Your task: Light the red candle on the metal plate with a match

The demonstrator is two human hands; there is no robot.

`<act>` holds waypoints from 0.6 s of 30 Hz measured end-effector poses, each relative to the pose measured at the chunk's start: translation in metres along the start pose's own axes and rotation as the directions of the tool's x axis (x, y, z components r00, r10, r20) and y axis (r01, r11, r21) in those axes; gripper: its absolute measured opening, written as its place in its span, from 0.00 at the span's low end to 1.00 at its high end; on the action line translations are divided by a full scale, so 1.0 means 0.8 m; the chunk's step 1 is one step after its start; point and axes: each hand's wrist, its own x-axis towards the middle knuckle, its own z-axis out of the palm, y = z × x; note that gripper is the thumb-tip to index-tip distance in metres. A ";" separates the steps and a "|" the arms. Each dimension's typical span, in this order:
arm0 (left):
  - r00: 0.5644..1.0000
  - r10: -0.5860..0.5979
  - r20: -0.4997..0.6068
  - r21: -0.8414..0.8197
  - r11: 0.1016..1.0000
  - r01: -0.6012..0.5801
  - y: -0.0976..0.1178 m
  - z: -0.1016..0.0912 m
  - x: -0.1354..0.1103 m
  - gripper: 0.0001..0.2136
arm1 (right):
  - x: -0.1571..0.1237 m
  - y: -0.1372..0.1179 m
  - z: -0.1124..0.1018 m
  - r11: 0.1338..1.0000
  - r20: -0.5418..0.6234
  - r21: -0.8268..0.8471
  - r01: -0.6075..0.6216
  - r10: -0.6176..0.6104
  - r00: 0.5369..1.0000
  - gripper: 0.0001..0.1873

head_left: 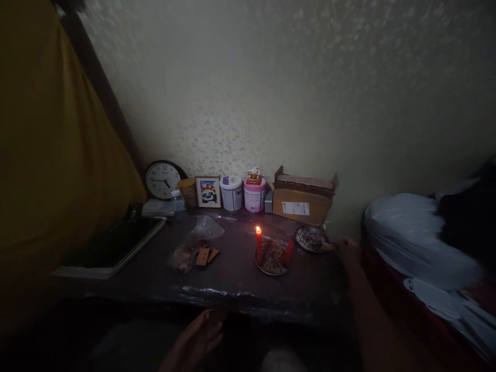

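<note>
My right hand (346,249) is at the table's right side, fingers drawn together by several thin pale sticks (327,247) on the rim of a round plate (310,238) with a dark-speckled surface; dimness hides what it pinches. Low in front of the table edge, my left hand (197,335) has its fingers curled around something dark and flat that I cannot make out. A lit red candle (259,245) stands at the left of a second round plate (274,261). An unlit red candle (289,252) is at that plate's right.
Small orange-brown boxes (203,256) and a clear plastic bag (205,227) lie left of the candles. Along the wall stand a clock (163,178), a framed panda picture (208,192), two tubs (231,194) and a cardboard box (302,199). White bags (411,232) are at right.
</note>
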 end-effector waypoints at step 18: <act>1.000 0.011 -0.024 0.057 0.998 -0.009 0.002 0.010 -0.003 0.14 | -0.332 -0.144 0.038 0.795 0.534 0.589 -0.142 -0.252 0.807 0.15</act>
